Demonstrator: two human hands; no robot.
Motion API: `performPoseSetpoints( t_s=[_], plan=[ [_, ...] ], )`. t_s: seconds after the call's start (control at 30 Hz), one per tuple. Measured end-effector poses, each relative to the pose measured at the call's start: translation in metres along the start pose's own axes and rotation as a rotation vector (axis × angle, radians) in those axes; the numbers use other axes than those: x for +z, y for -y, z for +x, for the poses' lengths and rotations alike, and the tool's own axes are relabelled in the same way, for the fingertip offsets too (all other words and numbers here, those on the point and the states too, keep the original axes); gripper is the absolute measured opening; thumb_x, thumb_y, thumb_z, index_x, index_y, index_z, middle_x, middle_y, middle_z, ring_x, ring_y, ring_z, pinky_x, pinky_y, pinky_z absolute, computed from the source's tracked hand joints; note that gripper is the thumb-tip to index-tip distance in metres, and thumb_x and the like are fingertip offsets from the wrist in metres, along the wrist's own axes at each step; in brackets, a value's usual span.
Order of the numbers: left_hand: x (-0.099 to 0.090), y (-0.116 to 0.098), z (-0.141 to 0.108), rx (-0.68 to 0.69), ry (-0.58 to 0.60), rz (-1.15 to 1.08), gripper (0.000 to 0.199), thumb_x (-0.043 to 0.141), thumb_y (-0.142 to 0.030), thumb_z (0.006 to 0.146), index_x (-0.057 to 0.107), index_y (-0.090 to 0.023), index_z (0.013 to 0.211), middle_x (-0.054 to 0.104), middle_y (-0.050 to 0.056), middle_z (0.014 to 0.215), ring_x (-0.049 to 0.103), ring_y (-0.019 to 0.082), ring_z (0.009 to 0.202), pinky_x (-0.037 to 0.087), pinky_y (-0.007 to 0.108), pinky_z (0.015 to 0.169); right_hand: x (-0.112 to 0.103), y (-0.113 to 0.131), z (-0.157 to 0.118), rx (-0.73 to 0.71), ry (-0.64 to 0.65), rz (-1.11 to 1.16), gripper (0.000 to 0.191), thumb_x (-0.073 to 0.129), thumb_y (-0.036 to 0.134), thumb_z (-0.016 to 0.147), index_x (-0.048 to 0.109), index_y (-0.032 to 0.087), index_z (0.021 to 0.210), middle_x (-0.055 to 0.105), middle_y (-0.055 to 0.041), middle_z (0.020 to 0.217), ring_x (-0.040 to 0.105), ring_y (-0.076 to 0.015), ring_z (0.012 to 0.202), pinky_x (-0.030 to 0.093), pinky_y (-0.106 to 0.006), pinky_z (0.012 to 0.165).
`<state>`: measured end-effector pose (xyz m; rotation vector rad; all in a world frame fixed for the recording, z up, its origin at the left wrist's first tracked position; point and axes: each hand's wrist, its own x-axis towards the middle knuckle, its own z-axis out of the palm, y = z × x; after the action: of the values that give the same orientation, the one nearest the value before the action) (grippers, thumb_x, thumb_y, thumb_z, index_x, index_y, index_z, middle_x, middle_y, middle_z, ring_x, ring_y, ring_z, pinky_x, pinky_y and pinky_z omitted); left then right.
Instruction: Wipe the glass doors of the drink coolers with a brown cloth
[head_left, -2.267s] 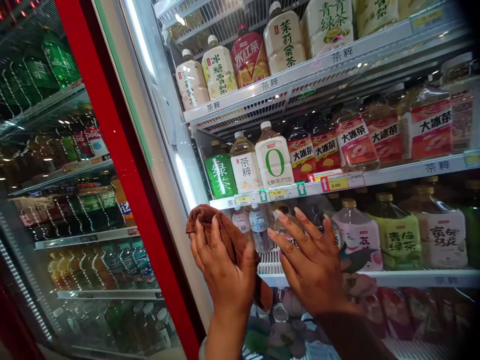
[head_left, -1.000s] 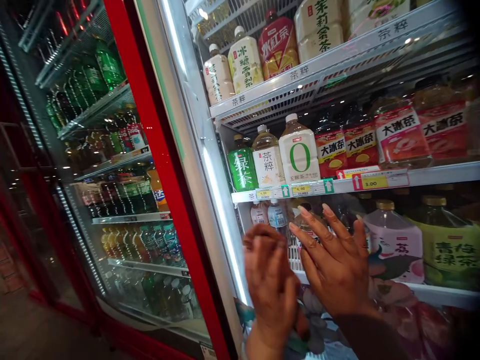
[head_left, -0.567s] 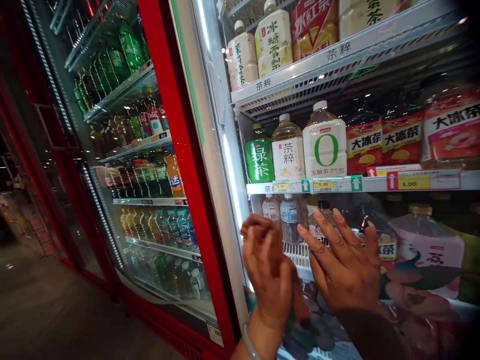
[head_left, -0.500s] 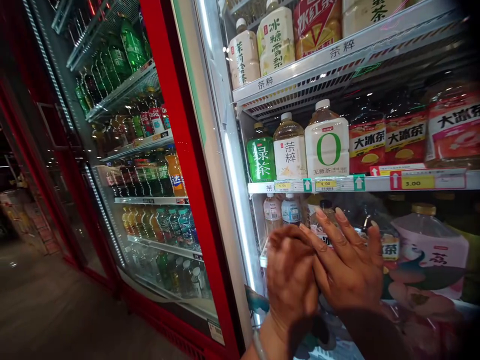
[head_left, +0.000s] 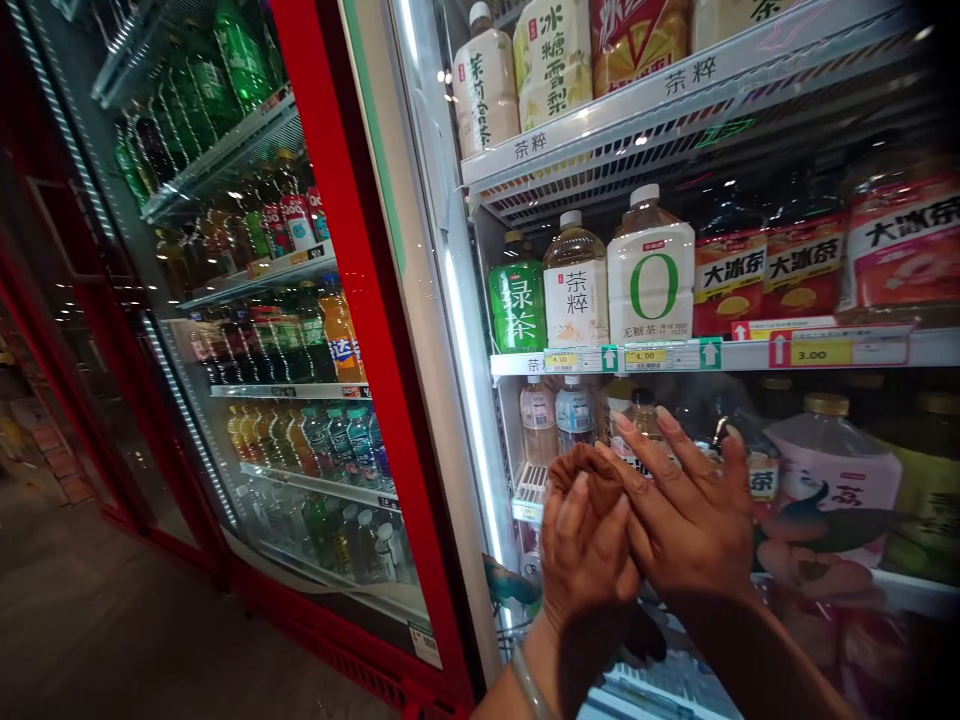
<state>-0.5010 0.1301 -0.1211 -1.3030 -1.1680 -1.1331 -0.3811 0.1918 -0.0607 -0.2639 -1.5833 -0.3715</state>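
Gripping a brown cloth in curled fingers, the left hand holds it bunched before a glass door, below the left end of a shelf. Just beside the cloth, the right hand is open, fingers straight and spread, palm toward the glass; whether the 2 hands touch, I cannot tell. A pale band rings the left wrist. Beyond the fingers, a pink-labelled bottle and a blue-labelled bottle stand near the left edge of the lower shelf. Above, from that upper shelf's left corner, come a green bottle, a tea bottle and a jug marked 0. Further left, a red frame borders another cooler.
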Motion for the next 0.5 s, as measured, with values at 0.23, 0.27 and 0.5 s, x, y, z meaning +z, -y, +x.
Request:
performPoseSetpoints(
  t_s=[0.23,0.27,0.5],
  plan=[
    [-0.004,-0.007,0.019,-0.215,-0.035,-0.037,0.068,0.065,-0.018,0.093,0.046,-0.021,0.159,0.039,0.018,0.171,0.041,0.033,0.157,0.04,0.055,0.126,-0.029,-0.026,0.007,-0.096,0.144,-0.081,0.042,0.068,0.019,0.097,0.068,0.03,0.137,0.061,-0.0046,0.155,0.041,-0.0228,0.157,0.01,-0.051,0.137],
    [0.0,-0.018,0.016,-0.192,-0.028,-0.047,0.068,0.067,-0.016,0.092,0.048,-0.022,0.158,0.042,0.017,0.169,0.045,0.032,0.155,0.042,0.053,0.126,-0.034,-0.031,0.007,-0.086,0.133,-0.1,0.04,0.068,0.021,0.097,0.069,0.031,0.136,0.061,-0.0047,0.155,0.041,-0.0232,0.157,0.007,-0.053,0.137],
    [0.024,-0.055,0.024,0.078,-0.035,-0.111,0.07,0.062,-0.015,0.097,0.041,-0.021,0.163,0.055,0.014,0.16,0.05,0.027,0.152,0.044,0.047,0.126,-0.068,-0.067,0.003,-0.058,0.083,-0.226,0.043,0.068,0.022,0.098,0.066,0.032,0.14,0.059,-0.0044,0.157,0.036,-0.0241,0.159,-0.001,-0.056,0.136]
  ],
)
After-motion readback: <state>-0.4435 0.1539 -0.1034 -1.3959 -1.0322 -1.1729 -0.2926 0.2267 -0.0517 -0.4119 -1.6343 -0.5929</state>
